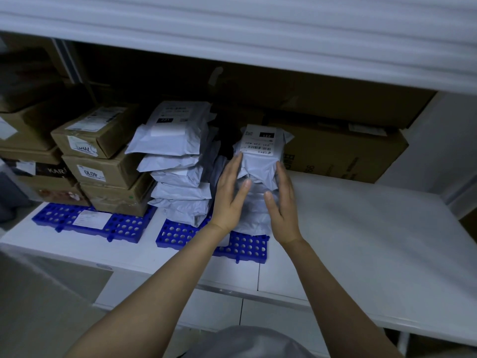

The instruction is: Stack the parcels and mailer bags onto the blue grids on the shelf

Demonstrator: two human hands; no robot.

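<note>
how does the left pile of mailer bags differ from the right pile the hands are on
The left pile rises higher than the right pile. The left pile's bags are wider, edges splaying out; the right pile is narrower and tidier. Nothing touches the left pile, while the left hand and right hand press the right pile's sides. Both are pale grey mailer bags on one blue grid, labels on top.

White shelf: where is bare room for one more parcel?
Widest: bare white shelf right of the grey mailer bag stacks, in front of the large brown cardboard box. Narrow strips: front rows of the left blue plastic grid and right blue plastic grid. Crowded: between the stacks.
</note>
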